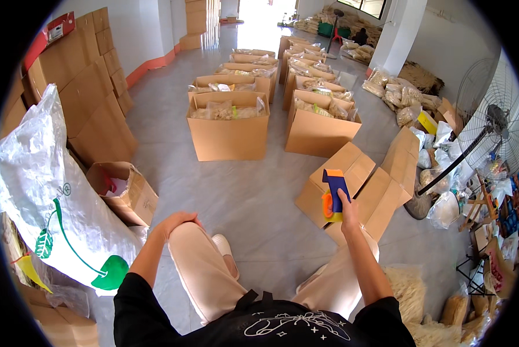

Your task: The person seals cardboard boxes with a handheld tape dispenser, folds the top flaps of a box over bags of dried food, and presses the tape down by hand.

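My right hand [350,213] is closed round the handle of a tape gun [335,186], blue and orange with yellowish tape, above my right knee. Just beyond it, a cardboard box [336,173] lies on the floor with its flaps folded shut. Another brown carton [400,165] leans against its right side. On my bent left knee rests my left hand [181,222], holding nothing, its fingers laid flat over the knee and partly hidden.
Two rows of open cartons [229,139] filled with plastic bags stretch away ahead. Stacked cartons [89,87], a small open box [126,196] and a large white plastic sack [57,185] stand left. At right are a floor fan [495,118] and piled bags [404,98].
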A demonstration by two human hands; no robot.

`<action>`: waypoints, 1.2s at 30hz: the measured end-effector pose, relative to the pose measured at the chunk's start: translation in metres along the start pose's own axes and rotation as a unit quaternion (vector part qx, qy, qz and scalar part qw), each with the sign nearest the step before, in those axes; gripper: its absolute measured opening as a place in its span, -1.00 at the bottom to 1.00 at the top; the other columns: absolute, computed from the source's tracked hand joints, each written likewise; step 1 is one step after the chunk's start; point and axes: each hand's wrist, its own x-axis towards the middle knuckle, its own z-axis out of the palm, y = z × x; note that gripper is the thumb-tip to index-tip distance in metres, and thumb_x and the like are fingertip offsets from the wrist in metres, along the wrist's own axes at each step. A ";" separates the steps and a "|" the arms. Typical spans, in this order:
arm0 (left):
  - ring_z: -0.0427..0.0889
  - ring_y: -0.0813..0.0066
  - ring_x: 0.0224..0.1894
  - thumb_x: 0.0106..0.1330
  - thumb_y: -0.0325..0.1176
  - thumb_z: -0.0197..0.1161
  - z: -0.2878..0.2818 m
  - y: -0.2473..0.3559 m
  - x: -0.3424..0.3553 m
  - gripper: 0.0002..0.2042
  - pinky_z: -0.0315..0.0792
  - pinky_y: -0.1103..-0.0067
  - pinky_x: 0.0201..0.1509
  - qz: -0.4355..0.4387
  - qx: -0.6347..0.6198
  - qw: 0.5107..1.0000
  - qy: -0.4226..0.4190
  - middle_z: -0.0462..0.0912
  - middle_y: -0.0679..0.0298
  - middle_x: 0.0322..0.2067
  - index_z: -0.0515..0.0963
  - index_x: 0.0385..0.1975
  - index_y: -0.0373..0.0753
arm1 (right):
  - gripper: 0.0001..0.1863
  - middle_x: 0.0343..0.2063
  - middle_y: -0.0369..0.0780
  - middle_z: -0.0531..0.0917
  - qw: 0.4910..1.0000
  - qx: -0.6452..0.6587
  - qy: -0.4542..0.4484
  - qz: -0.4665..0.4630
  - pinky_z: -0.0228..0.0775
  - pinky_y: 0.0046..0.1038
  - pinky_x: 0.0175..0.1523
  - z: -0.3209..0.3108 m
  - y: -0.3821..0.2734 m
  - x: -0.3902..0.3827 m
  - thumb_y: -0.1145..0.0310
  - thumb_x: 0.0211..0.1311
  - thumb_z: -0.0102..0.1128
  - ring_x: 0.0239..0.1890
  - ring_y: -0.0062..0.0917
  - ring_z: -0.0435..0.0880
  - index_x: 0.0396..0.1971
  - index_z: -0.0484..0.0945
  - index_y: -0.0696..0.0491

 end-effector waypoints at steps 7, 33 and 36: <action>0.58 0.44 -0.21 0.26 -0.03 0.11 0.004 0.035 0.059 -0.61 0.41 0.47 -0.05 -0.093 0.327 0.938 -0.064 0.65 0.26 -0.25 0.60 -0.20 -0.25 | -0.66 -0.67 -0.25 0.54 0.994 0.026 -0.104 0.019 0.30 -0.58 -0.53 0.038 -0.033 -0.009 0.14 0.18 0.13 -0.68 -0.59 0.49 -0.40 0.50 0.18; 0.55 0.38 -0.39 0.07 -0.25 0.23 0.251 -0.354 0.101 -0.80 0.43 0.41 -0.35 -0.234 0.106 0.857 -0.447 0.58 0.22 -0.52 0.58 -0.42 -0.24 | -0.59 -0.70 -0.22 0.54 0.963 0.034 -0.007 0.268 0.37 -0.57 -0.49 0.012 0.037 0.106 0.07 0.22 0.04 -0.70 -0.56 0.52 -0.41 0.52 0.19; 0.54 0.39 -0.41 0.06 -0.25 0.24 0.246 -0.346 0.110 -0.81 0.42 0.43 -0.38 -0.231 0.100 0.853 -0.458 0.58 0.23 -0.53 0.58 -0.44 -0.23 | -0.58 -0.72 -0.20 0.53 0.960 0.042 0.006 0.276 0.36 -0.53 -0.49 0.016 0.040 0.131 0.05 0.24 0.01 -0.70 -0.51 0.52 -0.51 0.48 0.16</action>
